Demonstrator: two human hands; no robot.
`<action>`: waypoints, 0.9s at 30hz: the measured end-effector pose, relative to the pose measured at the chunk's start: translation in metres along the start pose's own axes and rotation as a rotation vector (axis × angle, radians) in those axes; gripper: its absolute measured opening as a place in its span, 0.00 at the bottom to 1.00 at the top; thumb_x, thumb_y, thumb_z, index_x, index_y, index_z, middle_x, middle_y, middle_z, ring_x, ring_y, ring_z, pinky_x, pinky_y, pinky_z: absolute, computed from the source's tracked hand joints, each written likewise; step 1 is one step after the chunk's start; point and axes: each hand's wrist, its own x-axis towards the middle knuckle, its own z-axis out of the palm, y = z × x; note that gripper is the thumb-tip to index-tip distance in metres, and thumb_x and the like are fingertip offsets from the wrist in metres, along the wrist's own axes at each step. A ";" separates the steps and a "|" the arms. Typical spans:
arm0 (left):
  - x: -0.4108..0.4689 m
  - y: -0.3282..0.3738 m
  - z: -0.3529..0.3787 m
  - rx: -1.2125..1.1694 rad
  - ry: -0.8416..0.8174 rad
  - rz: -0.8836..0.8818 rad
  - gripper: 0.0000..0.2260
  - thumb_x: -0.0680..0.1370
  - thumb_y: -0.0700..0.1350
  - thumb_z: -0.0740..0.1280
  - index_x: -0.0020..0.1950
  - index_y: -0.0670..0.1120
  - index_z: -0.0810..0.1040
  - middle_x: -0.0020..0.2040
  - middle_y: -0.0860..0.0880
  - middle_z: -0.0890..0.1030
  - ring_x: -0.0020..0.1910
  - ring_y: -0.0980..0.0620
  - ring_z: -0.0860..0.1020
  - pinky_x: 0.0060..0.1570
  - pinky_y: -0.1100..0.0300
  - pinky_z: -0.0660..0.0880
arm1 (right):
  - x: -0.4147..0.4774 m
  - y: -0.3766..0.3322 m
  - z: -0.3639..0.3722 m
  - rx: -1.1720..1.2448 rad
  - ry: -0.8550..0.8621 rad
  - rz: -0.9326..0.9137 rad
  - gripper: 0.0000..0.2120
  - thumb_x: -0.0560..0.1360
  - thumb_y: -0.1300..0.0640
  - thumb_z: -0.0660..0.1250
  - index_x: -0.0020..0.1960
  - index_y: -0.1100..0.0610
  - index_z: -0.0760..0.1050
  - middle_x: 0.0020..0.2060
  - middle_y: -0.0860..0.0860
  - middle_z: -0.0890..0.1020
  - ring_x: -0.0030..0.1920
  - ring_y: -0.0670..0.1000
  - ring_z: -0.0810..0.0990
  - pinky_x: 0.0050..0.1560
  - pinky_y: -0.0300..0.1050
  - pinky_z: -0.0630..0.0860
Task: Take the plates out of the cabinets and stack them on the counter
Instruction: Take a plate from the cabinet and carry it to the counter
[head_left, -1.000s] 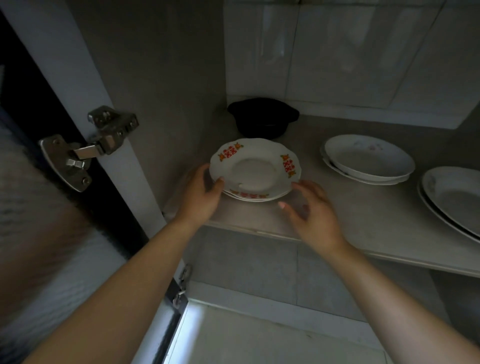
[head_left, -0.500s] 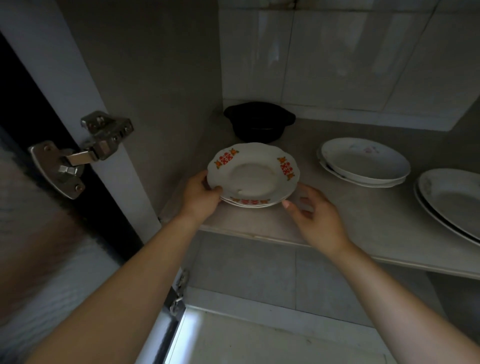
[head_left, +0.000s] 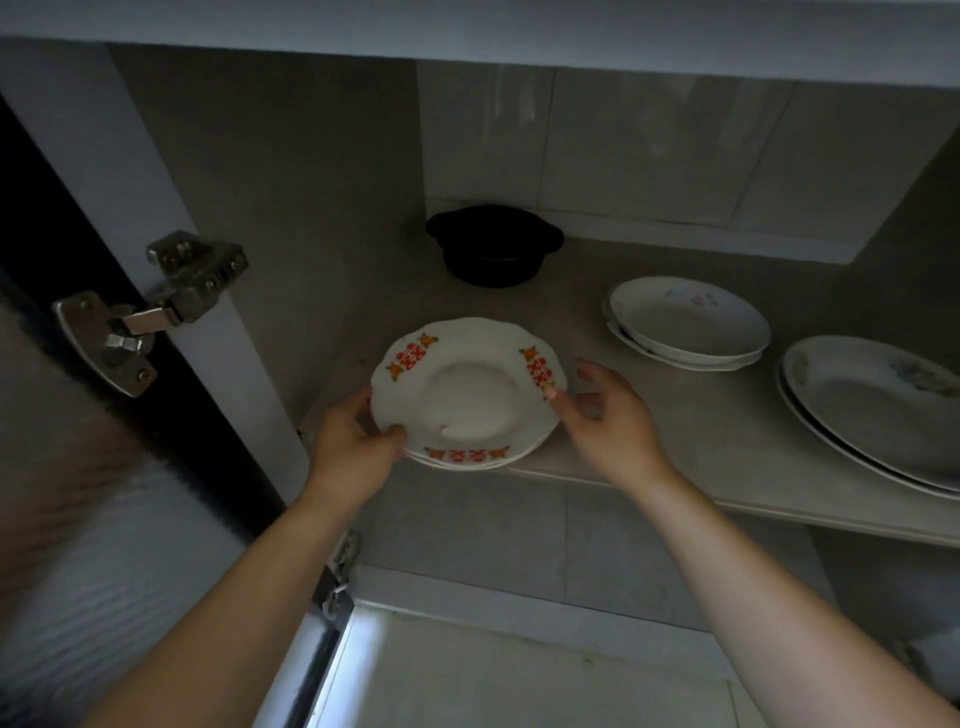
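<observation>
- Patterned plates (head_left: 467, 395) sit in a short stack at the front edge of the cabinet shelf (head_left: 675, 431), the near rim jutting past the edge, between the two hands.
- At the stack's 8 o'clock, the left hand (head_left: 353, 452) grips the rim: thumb (head_left: 396, 431) pressed on top, fingers curled out of sight beneath.
- At 3 to 4 o'clock, the right hand (head_left: 613, 426) lies beside the stack. Only its thumb tip (head_left: 551, 396) touches the rim; the fingers (head_left: 592, 371) are loosely bent, spread, and off the plates, holding nothing.
- On the shelf at the stack's 12 o'clock stands a black pot (head_left: 493, 244), well apart.
- At 2 o'clock lie white plates (head_left: 685, 322); at 3 o'clock, larger oval plates (head_left: 872, 410) run out of view.
- At 9 o'clock, a metal hinge (head_left: 150, 312) is fixed to the cabinet frame.
</observation>
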 end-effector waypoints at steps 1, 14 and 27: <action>-0.003 -0.003 -0.002 -0.008 -0.009 -0.009 0.17 0.71 0.28 0.66 0.55 0.46 0.77 0.51 0.47 0.80 0.54 0.46 0.78 0.57 0.46 0.76 | 0.001 -0.002 0.003 0.012 0.000 0.014 0.25 0.72 0.49 0.70 0.66 0.56 0.71 0.62 0.55 0.75 0.55 0.54 0.78 0.57 0.45 0.75; -0.003 0.006 -0.007 -0.033 -0.061 -0.062 0.17 0.73 0.28 0.63 0.55 0.47 0.74 0.50 0.49 0.79 0.51 0.47 0.78 0.42 0.54 0.79 | -0.001 -0.019 0.016 0.081 -0.053 0.159 0.17 0.67 0.64 0.70 0.56 0.57 0.77 0.51 0.55 0.83 0.51 0.55 0.81 0.54 0.51 0.77; -0.032 0.004 -0.009 0.028 -0.049 -0.071 0.20 0.72 0.29 0.65 0.61 0.43 0.75 0.53 0.45 0.80 0.50 0.46 0.80 0.44 0.50 0.80 | -0.035 -0.024 0.000 0.226 -0.054 0.202 0.16 0.69 0.68 0.69 0.51 0.53 0.74 0.41 0.46 0.77 0.44 0.49 0.78 0.48 0.43 0.75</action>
